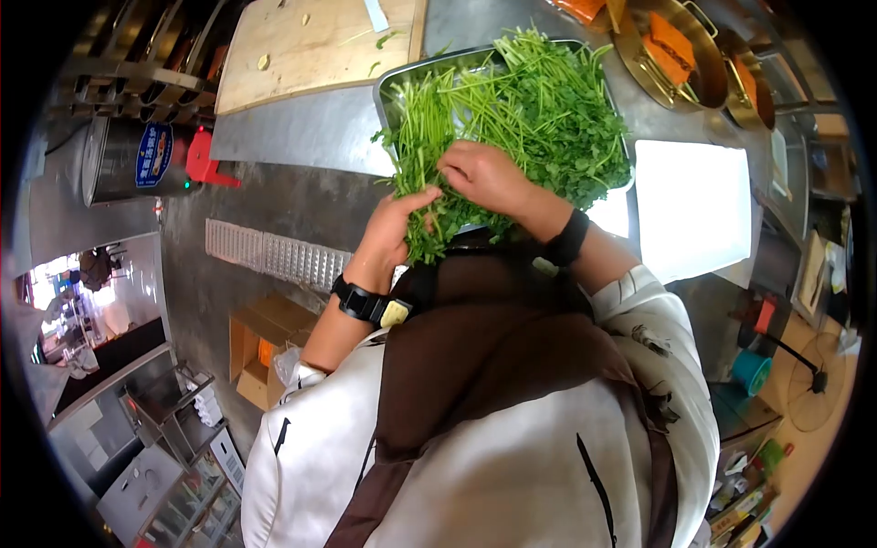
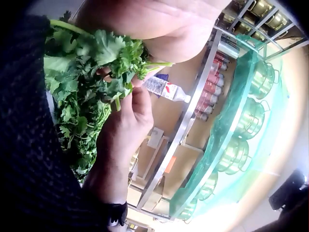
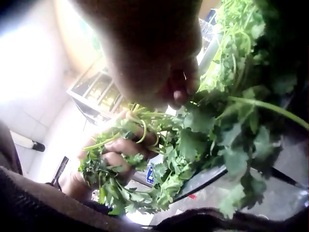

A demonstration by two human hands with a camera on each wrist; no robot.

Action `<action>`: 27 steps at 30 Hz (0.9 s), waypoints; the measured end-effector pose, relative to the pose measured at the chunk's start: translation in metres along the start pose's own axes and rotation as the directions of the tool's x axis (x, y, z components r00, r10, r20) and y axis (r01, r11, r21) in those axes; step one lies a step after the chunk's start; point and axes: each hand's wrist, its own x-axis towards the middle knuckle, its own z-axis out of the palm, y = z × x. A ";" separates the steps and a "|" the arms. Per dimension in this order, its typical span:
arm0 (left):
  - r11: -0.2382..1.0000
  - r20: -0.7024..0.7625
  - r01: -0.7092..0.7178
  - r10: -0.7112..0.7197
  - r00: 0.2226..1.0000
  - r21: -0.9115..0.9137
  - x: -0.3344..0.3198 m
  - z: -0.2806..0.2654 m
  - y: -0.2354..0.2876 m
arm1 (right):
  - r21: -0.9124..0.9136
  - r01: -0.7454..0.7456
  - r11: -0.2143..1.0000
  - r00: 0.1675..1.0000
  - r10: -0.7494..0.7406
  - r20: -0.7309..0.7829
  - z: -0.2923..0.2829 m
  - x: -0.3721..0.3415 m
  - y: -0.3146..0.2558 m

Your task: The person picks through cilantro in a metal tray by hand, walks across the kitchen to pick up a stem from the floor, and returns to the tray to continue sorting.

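A metal tray (image 1: 384, 99) heaped with cilantro (image 1: 571, 128) sits on the counter in front of me in the head view. My left hand (image 1: 395, 224) grips a bunch of cilantro (image 1: 427, 239) at the tray's near left corner, leaves hanging past the fingers. Right beside it, my right hand (image 1: 489, 175) pinches at the same bunch with thumb and fingers bent. In the right wrist view, leafy stems (image 3: 145, 128) poke out between the left hand's curled fingers (image 3: 118, 159). The left wrist view shows the right fingertips (image 2: 140, 104) against the leaves.
A wooden cutting board (image 1: 320, 46) lies beyond the tray on the left. To the right are a white container (image 1: 694, 210) and brass-coloured pots (image 1: 639, 68) with orange packets. A steel drum (image 1: 110, 163) stands at left, and an open cardboard box (image 1: 251, 347) is below.
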 end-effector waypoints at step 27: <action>0.954 0.034 0.051 -0.043 0.998 -0.296 -0.006 -0.030 0.001 | -0.378 -0.426 0.822 0.872 0.262 -0.413 -0.065 0.004 0.085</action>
